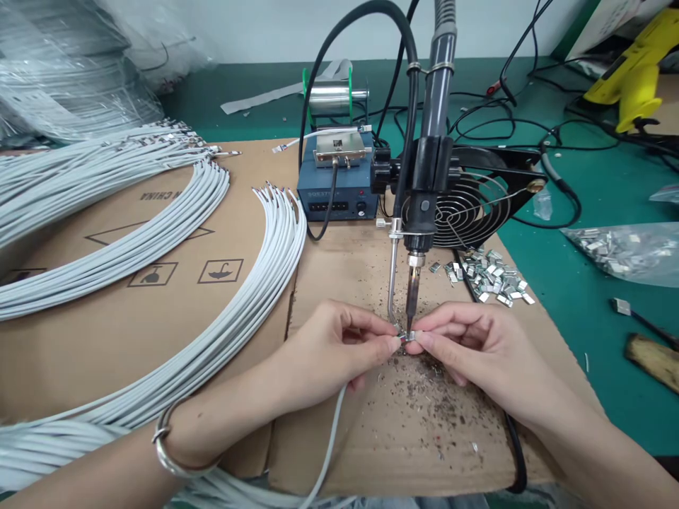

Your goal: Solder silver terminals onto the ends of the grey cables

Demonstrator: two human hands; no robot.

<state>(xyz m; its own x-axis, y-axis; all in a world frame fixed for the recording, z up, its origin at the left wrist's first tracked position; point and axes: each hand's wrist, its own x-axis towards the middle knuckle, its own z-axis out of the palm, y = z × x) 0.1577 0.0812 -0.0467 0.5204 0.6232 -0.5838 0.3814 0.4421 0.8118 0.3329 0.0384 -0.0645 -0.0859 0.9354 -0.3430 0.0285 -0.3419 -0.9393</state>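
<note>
At centre frame, the left hand [344,343] and right hand [467,339] pinch a small metal clip [407,338] together beneath the fixed soldering iron [419,233], steadying it on a white cable [329,438] at the tip. Fingertips hide the joint; spare clips [491,276] lie at right on the cardboard-covered counter [371,424]

Item I log: small metal clip [407,337], silvery, level, under the soldering iron tip [409,319]. White wire [329,442], thin, curving from the clip down toward me.
</note>
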